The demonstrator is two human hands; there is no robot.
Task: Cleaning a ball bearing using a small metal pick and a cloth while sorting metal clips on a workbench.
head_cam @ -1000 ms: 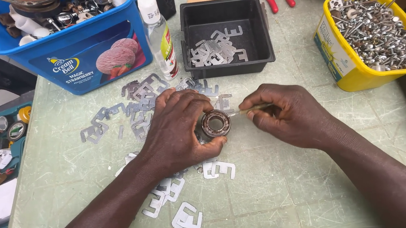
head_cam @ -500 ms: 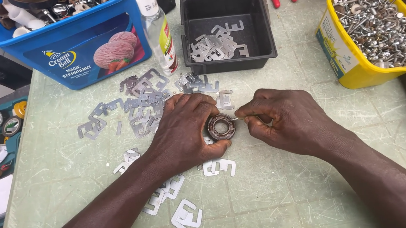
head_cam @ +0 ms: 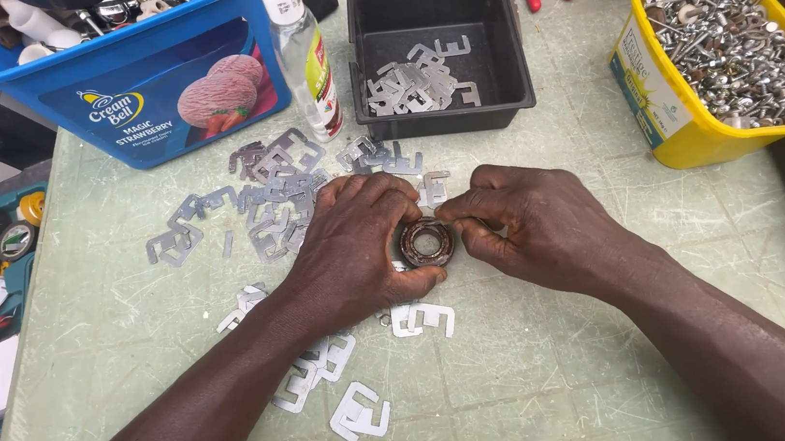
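On table | bearing (head_cam: 427, 242) flat, axis seemingly upward | both hands gripping

Even, soft daylight fills the view, bright without harsh glare. The hands (head_cam: 452, 234) cast only faint, short shadows on the pale green surface (head_cam: 543, 360). Small highlights glint off the metal screws (head_cam: 734, 48) at 2 o'clock. Focus is sharp throughout, with slight wide-angle stretch at the edges.

Black tray (head_cam: 516, 100) blocks ahead; bare table (head_cam: 544, 370) nearer.
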